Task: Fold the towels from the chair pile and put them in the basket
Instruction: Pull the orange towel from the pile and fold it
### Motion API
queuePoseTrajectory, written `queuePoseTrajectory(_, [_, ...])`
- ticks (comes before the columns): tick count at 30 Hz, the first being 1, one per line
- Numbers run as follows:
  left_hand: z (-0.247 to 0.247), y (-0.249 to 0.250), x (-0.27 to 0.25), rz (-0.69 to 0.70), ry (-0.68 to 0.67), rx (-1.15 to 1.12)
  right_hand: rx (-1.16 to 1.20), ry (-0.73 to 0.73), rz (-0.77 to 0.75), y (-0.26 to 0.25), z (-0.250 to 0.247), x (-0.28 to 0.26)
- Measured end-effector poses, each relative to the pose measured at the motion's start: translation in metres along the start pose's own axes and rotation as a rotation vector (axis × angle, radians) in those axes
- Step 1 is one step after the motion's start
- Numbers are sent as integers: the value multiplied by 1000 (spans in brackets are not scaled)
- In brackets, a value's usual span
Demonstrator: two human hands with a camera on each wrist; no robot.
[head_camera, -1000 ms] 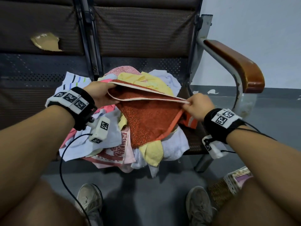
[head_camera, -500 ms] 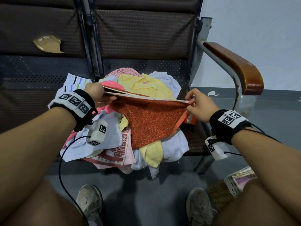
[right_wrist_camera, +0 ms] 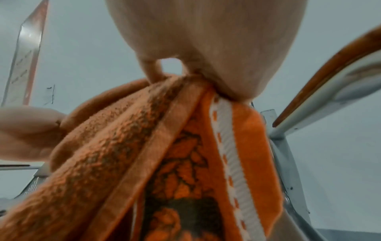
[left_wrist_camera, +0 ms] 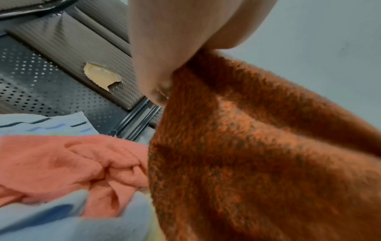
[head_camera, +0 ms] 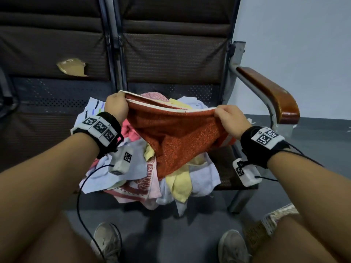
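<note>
Head view showed the left hand (head_camera: 116, 107) and the right hand (head_camera: 230, 120) each pinching an upper corner of an orange towel (head_camera: 176, 141), holding it doubled along its pale border at the centre of the frame, the left corner a little higher than the right. Its lower part hung down onto the pile of towels (head_camera: 148, 179) heaped on the chair seat (head_camera: 224, 168) in the middle of the frame. That pile held yellow, white, pink and patterned pieces, and a white towel with coloured stripes (head_camera: 93, 107) lay at its upper left, just behind the left wrist. A wooden armrest (head_camera: 269, 95) curved down the right side of the frame, and a torn patch (head_camera: 72, 69) showed on the neighbouring chair back at upper left. At lower right, partly hidden by the person's right arm, a woven basket (head_camera: 254, 234) stood on the floor beside a shoe (head_camera: 232, 247). Left wrist view showed fingers (left_wrist_camera: 152, 62) closed on the towel's fuzzy orange cloth (left_wrist_camera: 257, 154), with a salmon-pink towel (left_wrist_camera: 68, 159) below it at lower left. Right wrist view showed the thumb and fingers (right_wrist_camera: 216, 57) clamped on the gathered corner, a white stitched band (right_wrist_camera: 228, 154) running down the cloth.
</note>
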State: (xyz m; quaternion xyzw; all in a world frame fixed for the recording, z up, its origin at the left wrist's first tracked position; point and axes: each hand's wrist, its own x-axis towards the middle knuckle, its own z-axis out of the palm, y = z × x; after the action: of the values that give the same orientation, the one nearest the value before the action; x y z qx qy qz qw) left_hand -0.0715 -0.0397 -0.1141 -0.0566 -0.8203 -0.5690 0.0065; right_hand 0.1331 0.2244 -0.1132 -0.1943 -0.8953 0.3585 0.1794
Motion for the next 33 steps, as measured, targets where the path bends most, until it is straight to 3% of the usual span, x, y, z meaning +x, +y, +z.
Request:
queuePoseTrajectory(3, [-8,22,-7,-14,-112,-244,-82,42,-95,-18,-20,9])
queuePoseTrajectory(7, [-20,59,-17,101,-287,-409,-85,202,-144,-44,-58,29])
queuePoseTrajectory(14, [-34,119,0,352,-192,-298,-53,134,-141,-86,-113,45])
queuePoseTrajectory(21, [-40,146,2,283,-284,-442,-310,110,-71,-110,-139,35])
queuePoseTrajectory(23, [-39,149,3,306,-239,-426,-338,114,-44,-115,-141,35])
queuePoseTrajectory(27, [-32,144,10,462,-8,-87,-304,128,7,-117,-135,36])
queuePoseTrajectory(30, [-25,140,10,366,114,-4,-203,71,55,-117,-124,36])
queuePoseTrajectory(33, [-11,139,2,233,136,-9,28,66,150,-115,-110,37])
